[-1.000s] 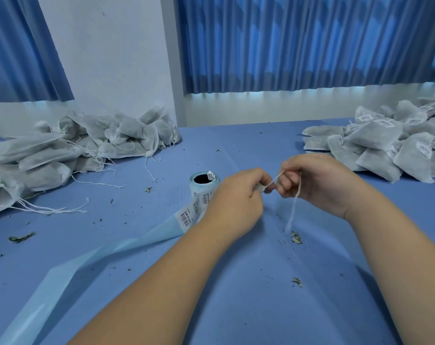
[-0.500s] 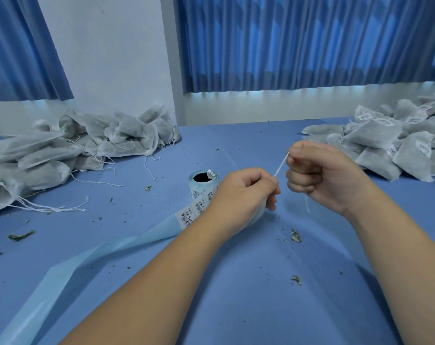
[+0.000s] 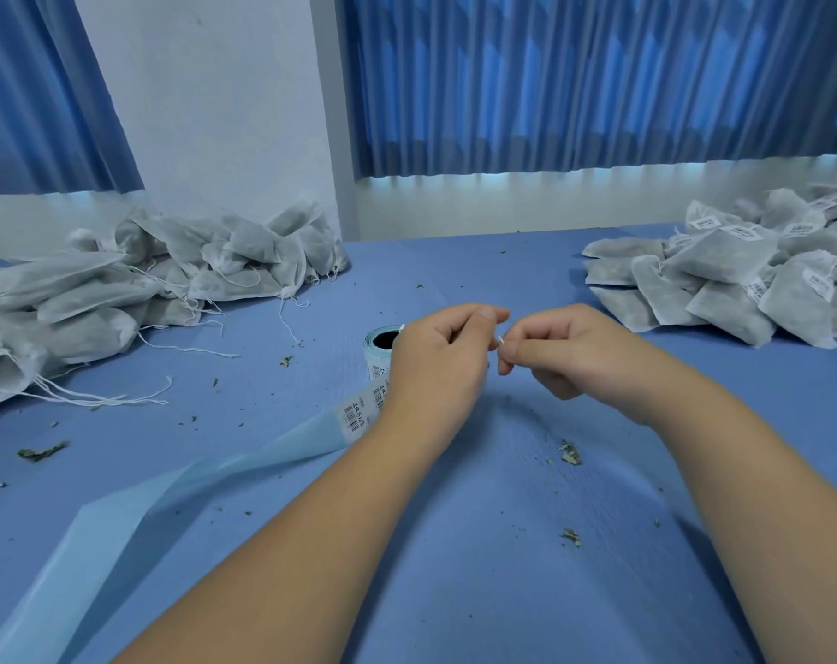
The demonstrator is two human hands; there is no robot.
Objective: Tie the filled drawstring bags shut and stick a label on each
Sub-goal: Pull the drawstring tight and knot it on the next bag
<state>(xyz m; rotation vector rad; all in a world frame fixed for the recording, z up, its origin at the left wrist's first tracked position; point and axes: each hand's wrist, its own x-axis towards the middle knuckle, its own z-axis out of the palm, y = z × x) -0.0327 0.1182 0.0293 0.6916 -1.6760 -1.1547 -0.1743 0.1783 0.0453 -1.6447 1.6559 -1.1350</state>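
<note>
Above the table's (image 3: 454,577) middle, pinching the white drawstring (image 3: 501,339) between curled fingertips of left hand (image 3: 435,359) and right hand (image 3: 567,352), ideally pulling evenly apart to seat the knot tight, its bag out of sight.

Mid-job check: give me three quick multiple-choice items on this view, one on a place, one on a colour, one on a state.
1. Where is the label roll? A. behind the left hand B. on a chair C. on the floor
2. Table colour? A. red B. blue C. green
3. What is the right hand doing? A. lying flat B. holding scissors C. pinching string

1 A: it stands just past the left knuckles. 2 B: blue throughout. 3 C: white string shows at its fingertips.
</note>
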